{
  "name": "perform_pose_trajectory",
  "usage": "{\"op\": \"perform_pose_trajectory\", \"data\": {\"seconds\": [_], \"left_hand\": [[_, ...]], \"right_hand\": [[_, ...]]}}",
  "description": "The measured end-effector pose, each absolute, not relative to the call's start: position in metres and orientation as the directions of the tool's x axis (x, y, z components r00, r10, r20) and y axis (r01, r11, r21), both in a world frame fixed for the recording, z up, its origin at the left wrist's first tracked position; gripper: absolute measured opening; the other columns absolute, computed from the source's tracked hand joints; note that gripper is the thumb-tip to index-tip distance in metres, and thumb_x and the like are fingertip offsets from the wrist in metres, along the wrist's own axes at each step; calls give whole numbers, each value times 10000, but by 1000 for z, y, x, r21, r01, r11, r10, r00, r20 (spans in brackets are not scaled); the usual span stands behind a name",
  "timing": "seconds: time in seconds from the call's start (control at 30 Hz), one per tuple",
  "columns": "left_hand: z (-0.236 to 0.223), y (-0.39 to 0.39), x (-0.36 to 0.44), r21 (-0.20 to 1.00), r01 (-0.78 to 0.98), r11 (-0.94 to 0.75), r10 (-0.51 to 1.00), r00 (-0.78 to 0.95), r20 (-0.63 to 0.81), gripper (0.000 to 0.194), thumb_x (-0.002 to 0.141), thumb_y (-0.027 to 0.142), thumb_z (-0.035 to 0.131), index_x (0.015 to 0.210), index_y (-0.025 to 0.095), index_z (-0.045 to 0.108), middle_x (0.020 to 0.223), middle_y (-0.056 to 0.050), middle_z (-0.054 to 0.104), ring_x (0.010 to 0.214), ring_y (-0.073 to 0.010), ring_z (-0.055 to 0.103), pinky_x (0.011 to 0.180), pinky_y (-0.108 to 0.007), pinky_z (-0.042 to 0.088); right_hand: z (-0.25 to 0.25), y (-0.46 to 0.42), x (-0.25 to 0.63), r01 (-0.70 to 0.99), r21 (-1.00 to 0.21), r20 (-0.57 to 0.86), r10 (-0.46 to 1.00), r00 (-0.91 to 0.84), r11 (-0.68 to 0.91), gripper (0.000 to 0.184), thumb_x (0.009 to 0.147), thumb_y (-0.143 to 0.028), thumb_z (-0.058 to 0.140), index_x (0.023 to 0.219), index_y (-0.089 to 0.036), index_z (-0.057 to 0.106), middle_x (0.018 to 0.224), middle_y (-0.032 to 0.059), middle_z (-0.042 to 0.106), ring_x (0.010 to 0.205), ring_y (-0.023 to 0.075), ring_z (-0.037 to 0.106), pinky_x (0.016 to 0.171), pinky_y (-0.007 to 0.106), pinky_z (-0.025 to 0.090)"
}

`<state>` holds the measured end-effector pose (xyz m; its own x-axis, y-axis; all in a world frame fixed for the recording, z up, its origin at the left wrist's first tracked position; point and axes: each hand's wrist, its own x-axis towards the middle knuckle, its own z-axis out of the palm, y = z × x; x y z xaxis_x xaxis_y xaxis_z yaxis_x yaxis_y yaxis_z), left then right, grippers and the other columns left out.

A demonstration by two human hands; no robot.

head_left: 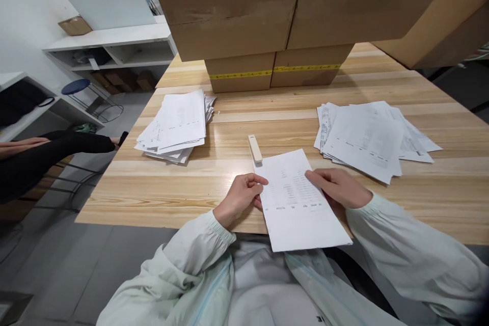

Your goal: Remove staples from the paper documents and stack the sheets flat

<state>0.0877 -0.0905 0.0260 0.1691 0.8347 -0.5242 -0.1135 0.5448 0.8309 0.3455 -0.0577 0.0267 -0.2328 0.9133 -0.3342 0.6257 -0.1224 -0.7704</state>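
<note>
Between my two hands is a small stack of printed paper sheets (292,214), its near end reaching past the table's front edge. My left hand (242,194) pinches the left side of the sheets, fingertips partly underneath. On the opposite side, my right hand (338,187) grips them with the thumb on top and the other fingers hidden below. A cream-coloured stapler (254,149) lies just beyond the sheets' far left corner.
A pile of papers (178,122) sits on the left of the wooden table (126,188), and a fanned-out paper pile (364,137) on the right. Cardboard boxes (237,10) stand at the back. Beyond the left edge, a seated person's legs (57,155) show.
</note>
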Motion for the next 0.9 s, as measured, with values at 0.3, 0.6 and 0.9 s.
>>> {"op": "perform_pose_trajectory", "data": {"seconds": [0.3,0.6,0.9], "left_hand": [[25,-90,89,834,-110,541,837,170,-521,158,768,8,547,875,84,633,511,54,524,429,-76,560,457,-204,548],[22,-89,90,837,-97,539,839,153,-522,151,726,36,563,855,97,613,517,40,541,436,-86,555,447,-211,531],[13,-91,88,854,-136,502,859,190,-475,186,695,131,597,860,168,519,536,93,486,415,-85,536,413,-219,520]], "right_hand": [[82,20,277,727,-421,309,839,-447,542,323,962,-341,447,852,-178,702,921,92,713,798,206,605,733,319,393],[29,65,164,732,-379,67,805,-589,567,404,1017,-274,342,923,-146,713,1050,120,719,991,217,581,836,308,372],[13,58,158,751,-356,87,820,-565,555,396,1031,-304,339,934,-167,698,1041,109,726,1000,233,593,825,320,358]]}}
